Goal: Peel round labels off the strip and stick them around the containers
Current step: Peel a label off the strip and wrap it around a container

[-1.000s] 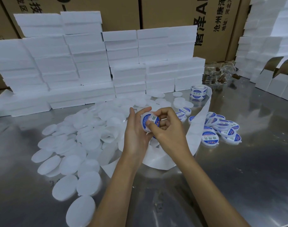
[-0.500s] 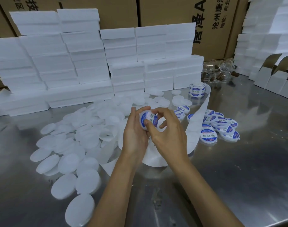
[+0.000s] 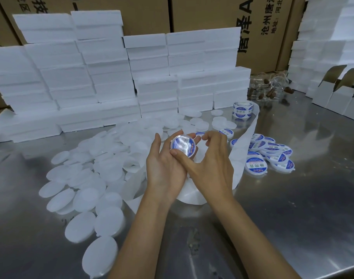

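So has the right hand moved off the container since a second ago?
Partly: the right hand has opened and drawn rightward toward the labelled pile; its thumb still touches the container.

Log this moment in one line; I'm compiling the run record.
left hand: cradles labelled container | right hand: thumb presses label | done pile: right | blanks: left
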Available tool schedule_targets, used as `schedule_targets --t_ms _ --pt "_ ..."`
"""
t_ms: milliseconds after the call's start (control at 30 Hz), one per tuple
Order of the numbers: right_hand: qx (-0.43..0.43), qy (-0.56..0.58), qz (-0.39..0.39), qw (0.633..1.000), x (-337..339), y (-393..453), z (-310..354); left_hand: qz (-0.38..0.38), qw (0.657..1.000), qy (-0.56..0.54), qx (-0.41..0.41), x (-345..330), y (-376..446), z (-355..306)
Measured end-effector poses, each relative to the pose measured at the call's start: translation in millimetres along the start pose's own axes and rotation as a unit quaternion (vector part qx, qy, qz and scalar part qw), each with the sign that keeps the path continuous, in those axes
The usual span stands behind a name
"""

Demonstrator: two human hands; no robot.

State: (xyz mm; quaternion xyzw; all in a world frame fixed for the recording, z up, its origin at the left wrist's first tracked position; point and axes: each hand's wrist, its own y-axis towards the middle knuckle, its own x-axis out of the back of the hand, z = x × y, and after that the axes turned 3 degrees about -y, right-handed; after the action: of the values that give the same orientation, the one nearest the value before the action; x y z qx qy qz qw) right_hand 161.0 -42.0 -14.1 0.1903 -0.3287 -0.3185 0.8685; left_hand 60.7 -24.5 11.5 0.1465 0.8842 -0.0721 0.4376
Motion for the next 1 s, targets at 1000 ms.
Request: schedule_targets --t_ms 1000 --pt "-0.037 -0.029 -0.007 0.999 7.8 4.0 -7.3 0.070 0.979 0.190 -0.034 -11.6 -1.5 14.2"
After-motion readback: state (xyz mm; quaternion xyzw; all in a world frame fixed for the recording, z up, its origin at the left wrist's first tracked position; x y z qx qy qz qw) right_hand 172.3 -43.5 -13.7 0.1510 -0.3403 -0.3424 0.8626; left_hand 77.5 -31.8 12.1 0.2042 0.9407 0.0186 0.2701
